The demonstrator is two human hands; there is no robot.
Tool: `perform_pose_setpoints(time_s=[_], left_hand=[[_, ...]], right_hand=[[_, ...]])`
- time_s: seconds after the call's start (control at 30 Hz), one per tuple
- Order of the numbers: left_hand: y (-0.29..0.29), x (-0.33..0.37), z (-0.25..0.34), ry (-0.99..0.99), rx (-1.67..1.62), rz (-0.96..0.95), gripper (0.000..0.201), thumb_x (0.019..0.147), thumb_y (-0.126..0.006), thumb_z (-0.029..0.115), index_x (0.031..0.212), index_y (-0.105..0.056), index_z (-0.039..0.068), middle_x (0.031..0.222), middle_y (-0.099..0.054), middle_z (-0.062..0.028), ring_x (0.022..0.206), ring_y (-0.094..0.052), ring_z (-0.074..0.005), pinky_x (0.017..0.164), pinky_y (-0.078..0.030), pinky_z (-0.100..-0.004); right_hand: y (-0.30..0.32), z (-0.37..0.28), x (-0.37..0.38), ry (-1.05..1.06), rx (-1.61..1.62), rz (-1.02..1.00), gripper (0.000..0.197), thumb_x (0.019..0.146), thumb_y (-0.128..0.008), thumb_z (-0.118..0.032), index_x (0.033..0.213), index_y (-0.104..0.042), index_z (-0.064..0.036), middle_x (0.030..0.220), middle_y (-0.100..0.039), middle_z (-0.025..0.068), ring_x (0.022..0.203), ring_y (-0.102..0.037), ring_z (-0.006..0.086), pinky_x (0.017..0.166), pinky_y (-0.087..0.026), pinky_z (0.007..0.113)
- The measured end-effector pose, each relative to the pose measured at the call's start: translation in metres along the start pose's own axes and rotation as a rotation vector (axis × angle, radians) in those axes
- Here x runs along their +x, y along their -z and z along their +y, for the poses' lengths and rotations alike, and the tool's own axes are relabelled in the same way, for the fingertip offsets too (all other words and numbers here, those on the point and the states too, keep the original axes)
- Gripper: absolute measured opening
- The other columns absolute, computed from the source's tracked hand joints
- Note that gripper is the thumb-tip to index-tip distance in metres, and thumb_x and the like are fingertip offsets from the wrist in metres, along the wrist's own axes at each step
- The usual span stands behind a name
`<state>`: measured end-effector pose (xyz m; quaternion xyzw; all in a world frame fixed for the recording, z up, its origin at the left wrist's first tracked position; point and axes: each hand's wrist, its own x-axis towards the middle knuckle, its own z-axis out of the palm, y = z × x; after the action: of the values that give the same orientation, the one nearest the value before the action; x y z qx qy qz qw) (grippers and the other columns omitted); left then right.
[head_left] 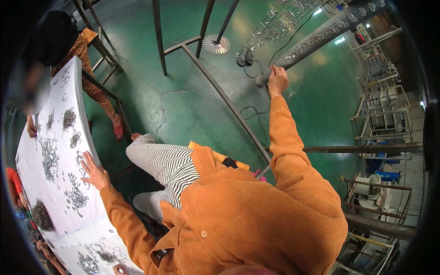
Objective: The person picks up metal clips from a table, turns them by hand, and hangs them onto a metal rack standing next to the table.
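Observation:
My left hand (95,173) rests with spread fingers at the edge of a white-covered table (87,123), touching small curled metal pieces (81,161) there. More of these thin, dark pieces lie in loose heaps, such as the pile (75,195) below my hand. My right arm stretches far out to the other side. At its end, my right hand (278,81) is closed in a pinch beside the end of a long grey pole (316,48). Whatever sits between those fingertips is too small to make out. Small shiny metal pieces (298,54) line the pole.
Metal pieces hang in rows on a rack (277,25) behind the pole. A bare metal frame (215,85) stands between table and pole. Black cable (256,114) trails over the green floor. Co-workers sit around the table; one hand (31,127) is near the heaps. Machinery (373,190) stands at right.

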<state>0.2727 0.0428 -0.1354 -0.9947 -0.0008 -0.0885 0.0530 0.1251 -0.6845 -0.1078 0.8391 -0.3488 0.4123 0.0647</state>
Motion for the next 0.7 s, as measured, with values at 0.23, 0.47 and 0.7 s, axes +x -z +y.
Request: perform_pose_setpoints(time_s=[0.23, 0.47, 0.7], left_hand=[[0.005, -0.001, 0.002, 0.001, 0.026, -0.003, 0.088, 0.085, -0.063, 0.007, 0.153, -0.013, 0.033, 0.159, -0.011, 0.0160, 0.146, -0.018, -0.0185, 0.104, -0.019, -0.0740], [0.002, -0.003, -0.003, -0.006, 0.027, -0.004, 0.089, 0.085, -0.063, 0.008, 0.153, -0.012, 0.032, 0.159, -0.011, 0.0146, 0.146, -0.018, -0.0189, 0.104, -0.021, -0.0730], [0.005, -0.005, 0.001, -0.022, 0.105, -0.012, 0.088, 0.085, -0.063, 0.011, 0.153, -0.012, 0.029, 0.159, -0.012, 0.0131, 0.147, -0.014, -0.0151, 0.105, -0.019, -0.0728]], right_hand=[[0.006, -0.003, 0.003, 0.055, -0.096, -0.021, 0.011, 0.083, -0.068, -0.027, 0.088, -0.073, -0.0193, 0.085, -0.065, -0.0008, 0.081, -0.063, 0.0219, 0.067, -0.050, 0.037], [0.009, 0.006, 0.005, 0.021, -0.164, -0.102, 0.012, 0.083, -0.066, -0.027, 0.088, -0.072, -0.0183, 0.087, -0.065, 0.0005, 0.082, -0.065, 0.0229, 0.068, -0.051, 0.038], [0.012, 0.024, 0.011, 0.025, -0.168, -0.066, 0.013, 0.085, -0.065, -0.027, 0.091, -0.072, -0.0184, 0.089, -0.065, 0.0001, 0.081, -0.065, 0.0244, 0.067, -0.051, 0.038]])
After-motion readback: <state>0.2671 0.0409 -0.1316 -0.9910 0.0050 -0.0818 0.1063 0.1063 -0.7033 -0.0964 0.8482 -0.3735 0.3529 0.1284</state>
